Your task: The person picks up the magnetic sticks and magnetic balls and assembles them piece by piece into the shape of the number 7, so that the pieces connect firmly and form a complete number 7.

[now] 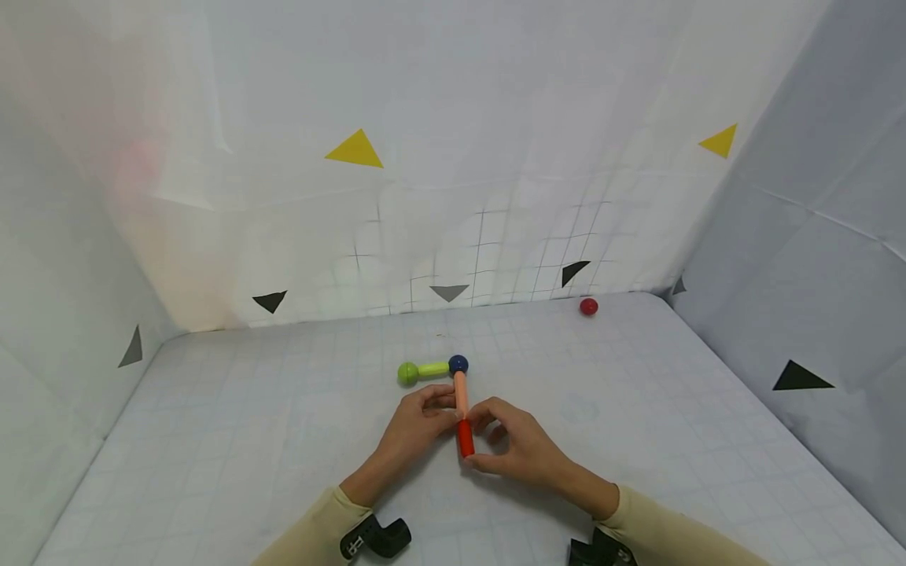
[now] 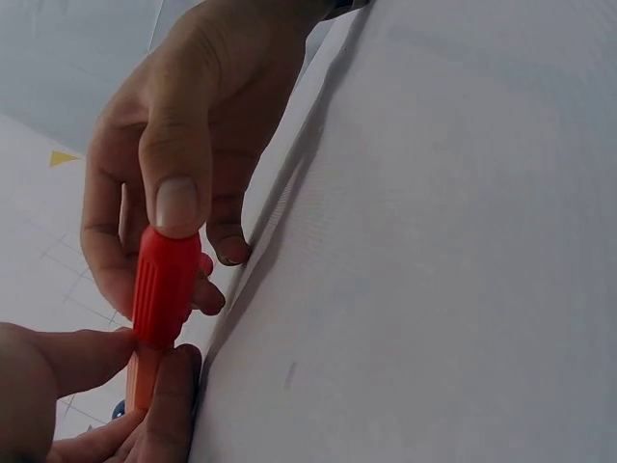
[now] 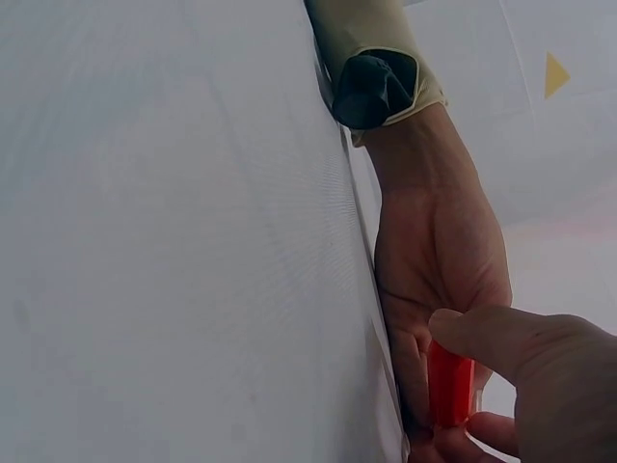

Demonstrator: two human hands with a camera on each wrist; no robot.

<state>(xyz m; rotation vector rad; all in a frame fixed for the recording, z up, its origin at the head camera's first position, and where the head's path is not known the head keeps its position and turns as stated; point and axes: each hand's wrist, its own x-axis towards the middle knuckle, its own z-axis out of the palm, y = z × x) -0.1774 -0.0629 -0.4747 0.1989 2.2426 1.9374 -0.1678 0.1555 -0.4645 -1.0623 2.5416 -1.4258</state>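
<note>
A red ribbed rod stands end to end with a salmon-orange rod, in a line running away from me. My left hand pinches the orange rod close to where the two meet. My right hand holds the red rod with the thumb on its near end; the right wrist view shows the thumb over that red rod too. At the orange rod's far end sits a dark blue ball. From it a lime-green rod leads left to a green ball.
Far back on the right, by the wall, lies a red ball. A white, faintly gridded cloth covers the table. White sheeting with yellow and black triangles encloses the back and sides.
</note>
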